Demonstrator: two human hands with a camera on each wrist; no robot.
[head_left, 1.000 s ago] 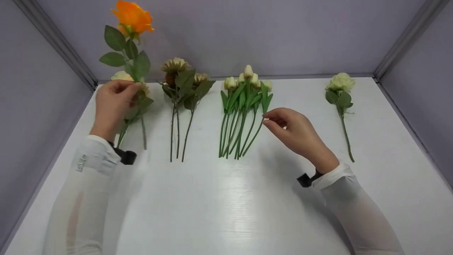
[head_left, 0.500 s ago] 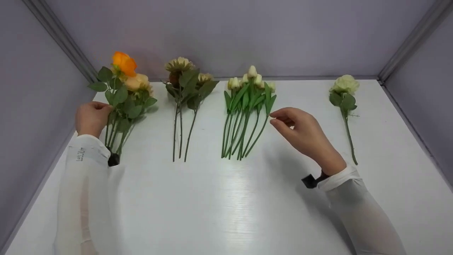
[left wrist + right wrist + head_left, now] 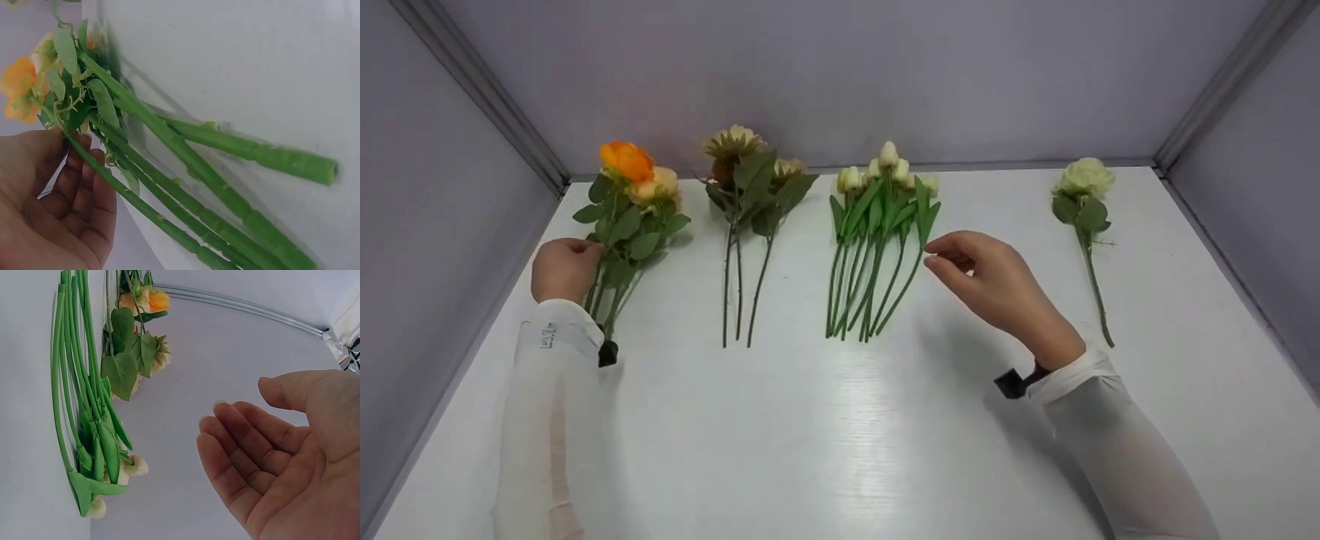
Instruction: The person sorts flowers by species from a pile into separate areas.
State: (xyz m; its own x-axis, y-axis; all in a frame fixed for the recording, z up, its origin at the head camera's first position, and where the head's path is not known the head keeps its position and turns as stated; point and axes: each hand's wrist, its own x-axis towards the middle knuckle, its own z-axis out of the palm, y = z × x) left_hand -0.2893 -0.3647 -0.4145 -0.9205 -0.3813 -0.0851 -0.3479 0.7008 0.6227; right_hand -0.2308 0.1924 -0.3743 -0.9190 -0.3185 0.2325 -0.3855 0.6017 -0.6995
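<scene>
At the far left of the head view, my left hand (image 3: 564,271) pinches the stem of an orange rose (image 3: 627,161). The rose lies over a bunch with a peach flower (image 3: 658,186) and leafy green stems. In the left wrist view, thumb and index finger meet on the thin stem (image 3: 107,175), while the other fingers curl loosely below. My right hand (image 3: 988,279) hovers by the white tulips (image 3: 888,172), its fingers loosely bent. The right wrist view shows nothing held in it, with the tulip bunch (image 3: 84,382) apart from the fingers.
Several brown-stemmed flowers (image 3: 754,180) with dark leaves lie between the left bunch and the tulips. A single pale cream rose (image 3: 1084,178) lies at the right. Everything rests on a white table (image 3: 780,435) enclosed by grey-lilac panels (image 3: 960,75) at the back and sides.
My left hand has come down and towards me with the orange rose, which now lies against the left bunch instead of being held high above it. The right hand stays nearly still.
</scene>
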